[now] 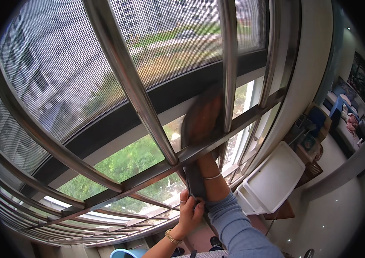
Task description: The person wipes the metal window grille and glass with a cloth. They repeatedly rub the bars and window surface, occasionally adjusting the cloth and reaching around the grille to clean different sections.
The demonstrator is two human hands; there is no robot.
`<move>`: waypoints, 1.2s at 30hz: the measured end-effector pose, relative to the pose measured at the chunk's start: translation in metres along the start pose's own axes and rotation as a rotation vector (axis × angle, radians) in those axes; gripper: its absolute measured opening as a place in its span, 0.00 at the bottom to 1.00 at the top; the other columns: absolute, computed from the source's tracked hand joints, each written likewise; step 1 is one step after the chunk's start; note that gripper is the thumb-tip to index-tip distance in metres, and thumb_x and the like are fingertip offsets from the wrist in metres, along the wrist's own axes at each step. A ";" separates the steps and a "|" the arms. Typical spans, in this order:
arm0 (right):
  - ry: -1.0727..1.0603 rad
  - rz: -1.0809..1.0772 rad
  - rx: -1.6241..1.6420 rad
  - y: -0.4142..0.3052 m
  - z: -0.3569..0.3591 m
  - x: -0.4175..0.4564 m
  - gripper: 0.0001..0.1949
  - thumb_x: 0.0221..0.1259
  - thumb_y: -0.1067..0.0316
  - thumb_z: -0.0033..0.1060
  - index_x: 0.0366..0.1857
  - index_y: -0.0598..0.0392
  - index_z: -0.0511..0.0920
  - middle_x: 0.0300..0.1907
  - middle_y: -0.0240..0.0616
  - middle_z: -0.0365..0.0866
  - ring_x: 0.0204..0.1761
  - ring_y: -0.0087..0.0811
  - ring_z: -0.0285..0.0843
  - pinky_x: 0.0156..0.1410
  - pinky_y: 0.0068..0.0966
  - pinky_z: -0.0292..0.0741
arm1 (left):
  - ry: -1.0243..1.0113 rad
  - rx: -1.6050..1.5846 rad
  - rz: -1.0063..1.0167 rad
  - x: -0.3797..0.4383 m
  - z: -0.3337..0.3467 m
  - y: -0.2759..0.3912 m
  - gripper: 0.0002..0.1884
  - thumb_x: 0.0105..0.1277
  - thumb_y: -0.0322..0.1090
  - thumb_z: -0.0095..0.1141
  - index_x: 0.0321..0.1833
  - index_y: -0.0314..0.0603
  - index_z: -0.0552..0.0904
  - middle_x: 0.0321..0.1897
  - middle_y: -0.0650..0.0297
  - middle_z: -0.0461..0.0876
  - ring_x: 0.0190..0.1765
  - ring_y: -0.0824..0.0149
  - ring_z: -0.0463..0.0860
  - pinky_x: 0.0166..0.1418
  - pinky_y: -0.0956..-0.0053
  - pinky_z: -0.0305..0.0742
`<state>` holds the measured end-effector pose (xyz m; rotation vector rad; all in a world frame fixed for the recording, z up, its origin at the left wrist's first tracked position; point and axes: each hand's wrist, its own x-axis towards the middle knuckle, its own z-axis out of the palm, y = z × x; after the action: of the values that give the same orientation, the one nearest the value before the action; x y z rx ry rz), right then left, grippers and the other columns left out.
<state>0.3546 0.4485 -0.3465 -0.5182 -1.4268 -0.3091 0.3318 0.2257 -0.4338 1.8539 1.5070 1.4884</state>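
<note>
My right arm, in a blue sleeve with a bangle at the wrist, reaches up between metal window bars (130,80). Beyond the crossbar (214,143), my right hand (205,117) is blurred and seems to show through a thin dark cloth (196,182); its finger positions are unclear. The cloth hangs down beside my forearm. Lower down, my left hand (191,209) pinches the near end of that cloth between thumb and fingers. The right hand lies in front of the dark lower frame (176,87) of a mesh window screen (169,42).
A white plastic container (279,175) stands to the right of my arm. The rim of a light blue bucket (127,253) shows at the bottom. Further right are a wooden chair (325,124) and a sofa (346,137). Several more bars curve away at left.
</note>
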 end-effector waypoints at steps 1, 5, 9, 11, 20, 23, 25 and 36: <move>0.034 0.035 -0.020 0.009 0.000 -0.005 0.22 0.54 0.55 0.61 0.53 0.50 0.77 0.56 0.43 0.75 0.44 0.42 0.78 0.46 0.33 0.76 | 0.010 -0.031 0.006 0.003 -0.001 0.001 0.04 0.60 0.24 0.54 0.37 0.35 0.78 0.53 0.48 0.73 0.55 0.50 0.72 0.62 0.61 0.66; 0.151 0.167 -0.052 0.032 -0.006 -0.006 0.22 0.56 0.57 0.61 0.54 0.54 0.75 0.58 0.48 0.72 0.50 0.47 0.74 0.53 0.37 0.71 | 0.042 -0.042 0.050 0.024 -0.006 0.012 0.03 0.59 0.24 0.55 0.36 0.35 0.78 0.58 0.44 0.73 0.61 0.48 0.72 0.64 0.60 0.65; 0.202 0.234 -0.066 0.034 -0.006 -0.005 0.23 0.58 0.59 0.60 0.56 0.58 0.73 0.60 0.54 0.69 0.55 0.52 0.70 0.60 0.41 0.67 | 0.088 -0.091 -0.015 0.029 -0.009 0.024 0.02 0.60 0.25 0.54 0.33 0.34 0.78 0.59 0.41 0.72 0.59 0.47 0.73 0.61 0.62 0.68; 0.195 0.239 -0.049 0.031 0.001 -0.012 0.23 0.59 0.60 0.60 0.56 0.60 0.72 0.61 0.56 0.68 0.58 0.54 0.68 0.63 0.43 0.65 | 0.045 -0.095 -0.028 0.022 -0.011 0.018 0.02 0.60 0.25 0.53 0.32 0.34 0.79 0.56 0.43 0.73 0.57 0.49 0.73 0.57 0.63 0.70; 0.263 0.269 0.188 -0.001 0.008 0.021 0.26 0.57 0.69 0.63 0.60 0.65 0.67 0.59 0.58 0.67 0.60 0.57 0.65 0.64 0.48 0.65 | -0.022 -0.038 -0.059 0.000 -0.004 0.018 0.02 0.62 0.25 0.52 0.33 0.36 0.78 0.47 0.49 0.74 0.51 0.52 0.73 0.54 0.65 0.68; 0.323 0.421 0.005 -0.005 0.006 0.038 0.26 0.58 0.70 0.62 0.59 0.66 0.67 0.59 0.57 0.67 0.60 0.57 0.65 0.66 0.47 0.63 | 0.041 -0.016 -0.036 0.009 -0.008 0.023 0.03 0.63 0.26 0.51 0.33 0.36 0.77 0.47 0.50 0.74 0.51 0.53 0.72 0.54 0.65 0.68; 0.253 0.482 -0.064 0.009 0.023 -0.002 0.23 0.65 0.67 0.57 0.60 0.67 0.66 0.63 0.64 0.61 0.64 0.61 0.61 0.70 0.51 0.58 | 0.037 0.000 -0.070 0.003 -0.011 0.019 0.04 0.63 0.28 0.51 0.32 0.36 0.77 0.46 0.50 0.74 0.51 0.53 0.72 0.54 0.64 0.67; -0.245 1.256 1.095 -0.053 -0.082 -0.094 0.11 0.65 0.72 0.56 0.49 0.61 0.77 0.43 0.44 0.79 0.48 0.34 0.79 0.54 0.31 0.76 | -0.331 -0.077 -0.143 -0.060 0.017 0.038 0.05 0.61 0.27 0.56 0.32 0.33 0.76 0.45 0.51 0.77 0.41 0.54 0.79 0.43 0.65 0.74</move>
<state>0.3863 0.3518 -0.4362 -0.4240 -1.0304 1.4908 0.3718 0.1651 -0.4424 1.8001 1.3707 1.0956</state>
